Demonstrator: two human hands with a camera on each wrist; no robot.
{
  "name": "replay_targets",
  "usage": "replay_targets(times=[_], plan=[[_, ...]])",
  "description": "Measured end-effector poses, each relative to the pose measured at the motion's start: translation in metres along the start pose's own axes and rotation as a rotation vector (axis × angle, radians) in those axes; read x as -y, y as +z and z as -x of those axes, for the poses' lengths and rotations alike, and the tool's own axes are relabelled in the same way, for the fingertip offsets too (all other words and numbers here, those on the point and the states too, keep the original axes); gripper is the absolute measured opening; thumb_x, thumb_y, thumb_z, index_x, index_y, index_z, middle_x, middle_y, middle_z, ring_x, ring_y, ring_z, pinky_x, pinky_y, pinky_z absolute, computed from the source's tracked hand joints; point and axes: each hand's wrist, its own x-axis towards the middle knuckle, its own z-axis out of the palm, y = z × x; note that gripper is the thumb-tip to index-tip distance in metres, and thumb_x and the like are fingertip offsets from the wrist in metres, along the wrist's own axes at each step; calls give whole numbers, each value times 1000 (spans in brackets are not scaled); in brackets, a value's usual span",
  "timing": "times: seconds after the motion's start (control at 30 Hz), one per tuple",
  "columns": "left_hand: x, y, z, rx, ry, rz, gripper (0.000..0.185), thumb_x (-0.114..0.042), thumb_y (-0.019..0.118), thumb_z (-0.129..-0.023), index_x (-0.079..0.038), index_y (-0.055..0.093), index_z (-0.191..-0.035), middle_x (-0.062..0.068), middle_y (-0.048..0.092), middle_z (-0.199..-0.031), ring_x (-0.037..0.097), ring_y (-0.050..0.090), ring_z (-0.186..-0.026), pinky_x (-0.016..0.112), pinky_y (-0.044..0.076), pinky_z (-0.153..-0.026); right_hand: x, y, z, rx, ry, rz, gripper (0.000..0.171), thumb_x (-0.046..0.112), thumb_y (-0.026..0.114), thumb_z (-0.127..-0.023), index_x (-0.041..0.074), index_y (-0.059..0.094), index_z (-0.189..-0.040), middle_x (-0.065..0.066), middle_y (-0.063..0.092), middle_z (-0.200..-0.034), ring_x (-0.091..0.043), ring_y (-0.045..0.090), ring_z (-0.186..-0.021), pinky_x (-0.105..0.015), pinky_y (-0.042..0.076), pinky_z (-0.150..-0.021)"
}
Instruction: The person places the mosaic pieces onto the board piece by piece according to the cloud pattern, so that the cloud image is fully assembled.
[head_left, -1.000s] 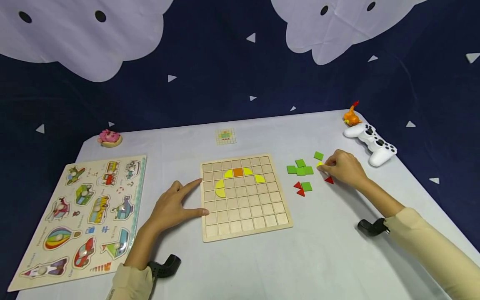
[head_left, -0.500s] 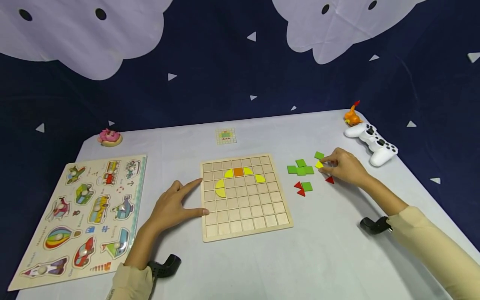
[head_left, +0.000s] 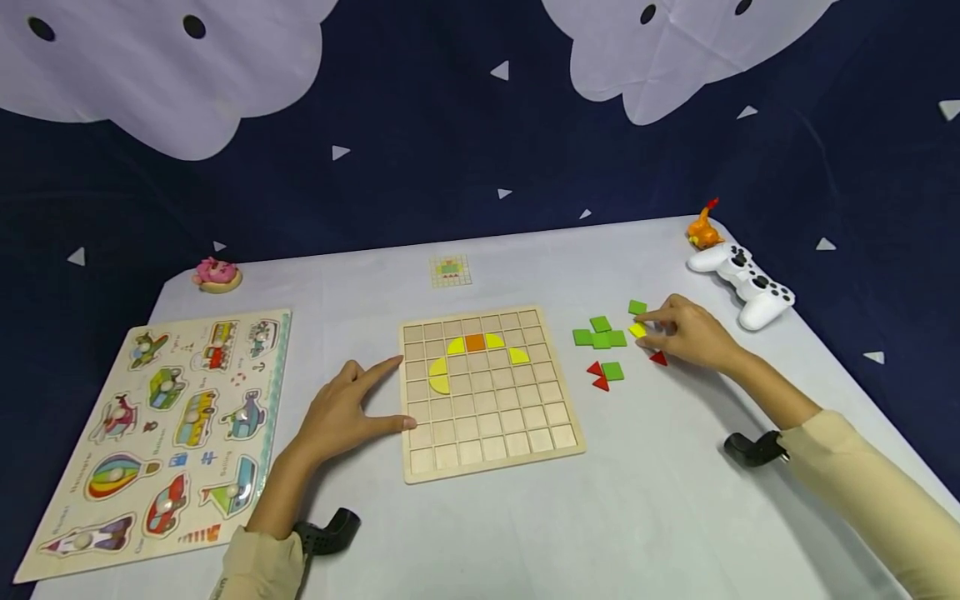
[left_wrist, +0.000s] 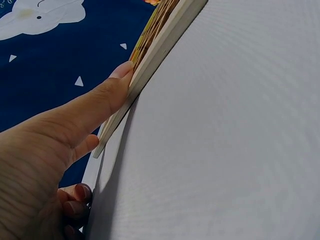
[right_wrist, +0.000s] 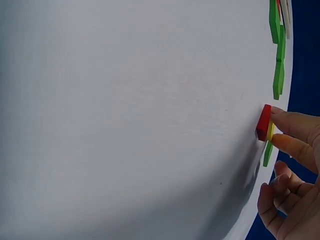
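Observation:
A wooden grid board (head_left: 487, 392) lies mid-table with yellow curved pieces (head_left: 439, 377) and an orange square (head_left: 475, 342) set in its upper rows. My left hand (head_left: 348, 410) lies flat at the board's left edge, thumb against its side (left_wrist: 120, 80). My right hand (head_left: 686, 333) is to the board's right, fingertips pinching a small yellow piece (head_left: 637, 331) on the table, seen edge-on in the right wrist view (right_wrist: 270, 131). A red triangle (head_left: 658, 358) lies under that hand. Green squares (head_left: 600, 333) and two red triangles (head_left: 597, 377) lie loose beside it.
A vehicle peg puzzle (head_left: 168, 425) lies at the left. A white game controller (head_left: 742, 283) and an orange toy (head_left: 702, 227) sit at the back right, a pink toy (head_left: 217, 275) at the back left, a small pattern card (head_left: 451, 271) behind the board.
The right hand's fingers have shifted slightly on the yellow piece, which now shows more. The left hand has stayed put.

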Motion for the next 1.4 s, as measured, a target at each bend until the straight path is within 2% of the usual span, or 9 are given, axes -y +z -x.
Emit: replay_targets(times=[0.2,0.4,0.63,1.03,1.2,1.4], plan=[[1,0,-1,-2,1,1,96,-61,83,-68,-23,48,-149,6,42,-86,17,35,-68,30,30,-60,-2,3,1,-31,34,-6,42,17,77,-85,-3,69,-120,-11,52,-88,-22,45,-76,-31,36,-63],[2,0,-1,-2,-2,1,96,-61,83,-68,-24,47,-149,6,43,-86,17,35,-68,30,30,-60,1,8,1,-116,40,4,43,22,81,-83,-7,71,-112,-11,52,-86,-22,46,-75,-32,36,-64],[3,0,0,-5,2,1,96,-62,82,-68,-23,48,-149,6,43,-87,17,35,-68,30,30,-60,6,12,0,-179,50,16,35,21,80,-82,-7,74,-102,-11,52,-85,-23,47,-75,-34,35,-62],[3,0,0,2,-2,4,96,-62,82,-68,-23,47,-149,6,43,-87,17,36,-68,30,30,-61,6,14,-7,-158,-3,40,34,22,82,-79,-6,72,-96,-15,57,-93,-26,52,-80,-39,41,-70],[4,2,-1,0,7,0,96,-63,82,-68,-24,47,-149,5,44,-87,17,36,-68,30,30,-60,23,14,-7,-184,-36,-21,31,19,81,-79,-4,73,-97,-12,57,-92,-24,50,-78,-37,41,-69],[3,2,-1,-2,5,0,96,-62,82,-68,-24,48,-149,5,43,-87,17,35,-68,30,30,-60,61,28,-7,-192,-195,-83,27,14,84,-76,-1,75,-96,-9,58,-91,-20,50,-74,-29,41,-65]])
